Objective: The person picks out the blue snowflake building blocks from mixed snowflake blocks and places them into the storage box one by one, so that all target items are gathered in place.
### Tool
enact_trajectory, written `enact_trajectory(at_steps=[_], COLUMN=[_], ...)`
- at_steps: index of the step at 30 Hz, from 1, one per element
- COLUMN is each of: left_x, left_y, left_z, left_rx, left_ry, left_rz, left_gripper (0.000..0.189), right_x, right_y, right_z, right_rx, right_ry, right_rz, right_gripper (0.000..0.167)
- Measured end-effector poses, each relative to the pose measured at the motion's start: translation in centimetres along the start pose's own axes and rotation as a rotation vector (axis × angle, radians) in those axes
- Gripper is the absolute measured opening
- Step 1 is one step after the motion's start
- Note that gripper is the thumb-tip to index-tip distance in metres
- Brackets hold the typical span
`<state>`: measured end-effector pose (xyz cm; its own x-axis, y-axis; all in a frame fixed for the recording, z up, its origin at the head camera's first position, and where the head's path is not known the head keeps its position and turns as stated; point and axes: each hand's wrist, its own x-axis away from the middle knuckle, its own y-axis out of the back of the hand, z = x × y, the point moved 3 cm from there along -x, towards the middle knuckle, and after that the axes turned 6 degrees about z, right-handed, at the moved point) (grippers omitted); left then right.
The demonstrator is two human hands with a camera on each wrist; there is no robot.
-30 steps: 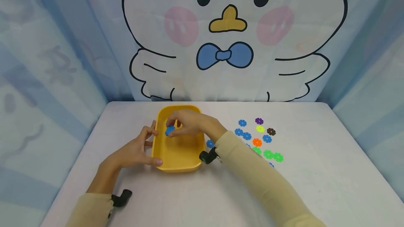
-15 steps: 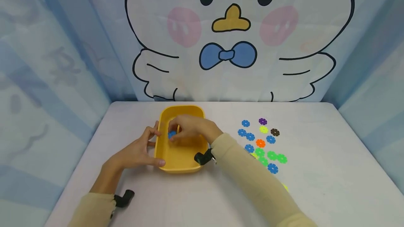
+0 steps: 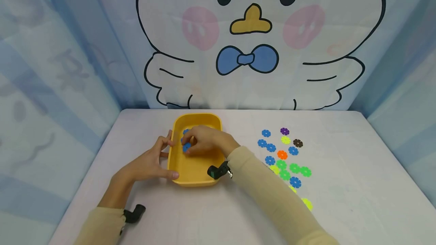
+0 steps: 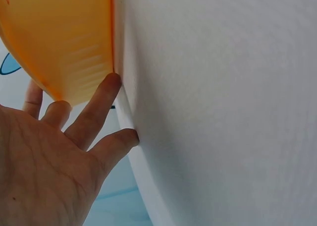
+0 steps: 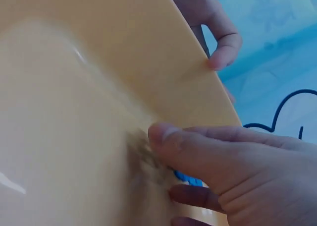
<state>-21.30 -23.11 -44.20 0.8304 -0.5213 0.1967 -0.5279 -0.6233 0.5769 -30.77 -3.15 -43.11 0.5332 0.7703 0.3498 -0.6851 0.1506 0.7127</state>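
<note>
In the head view we see blue discs [image 3: 186, 147] inside the yellow tray [image 3: 195, 168], probably light, stiff, best pinched rimwise. Left wrist view: the left hand [image 4: 52, 161] holds the tray. Right wrist view: we cannot tell whether the right hand [image 5: 237, 169] pinches a disc.

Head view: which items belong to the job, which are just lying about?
Job, apparently:
yellow tray
blue discs inside
left hand
right hand
loose blue discs

Probably lying about (tray shows only blue):
purple disc
brown disc
orange disc
green discs
yellow discs
</note>
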Motion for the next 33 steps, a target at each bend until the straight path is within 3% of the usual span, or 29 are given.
enact_trajectory(at_steps=[6,12,17,29,33], left_x=[0.1,0.1,0.0,-0.2,-0.1], left_y=[-0.1,-0.1,0.1,0.1,0.1], left_z=[0.0,-0.1,0.1,-0.1,0.0], left_rx=[0.003,-0.005,-0.017,-0.020,-0.020], left_ry=[-0.006,-0.004,-0.027,-0.028,-0.021], left_rz=[0.000,0.003,0.004,0.001,0.005], left_gripper=[0.083,0.084,0.083,0.083,0.082], right_x=[-0.6,-1.0,-1.2,-0.8,-0.4], right_y=[-0.7,-1.2,-1.5,-1.2,-1.0], right_z=[0.1,0.1,0.0,0.2,0.5], right_rx=[0.037,0.079,0.098,0.101,0.091], right_ry=[0.078,0.094,0.061,0.010,-0.005], right_rz=[-0.036,-0.022,-0.004,-0.026,0.001], right_gripper=[0.034,0.031,0.032,0.033,0.035])
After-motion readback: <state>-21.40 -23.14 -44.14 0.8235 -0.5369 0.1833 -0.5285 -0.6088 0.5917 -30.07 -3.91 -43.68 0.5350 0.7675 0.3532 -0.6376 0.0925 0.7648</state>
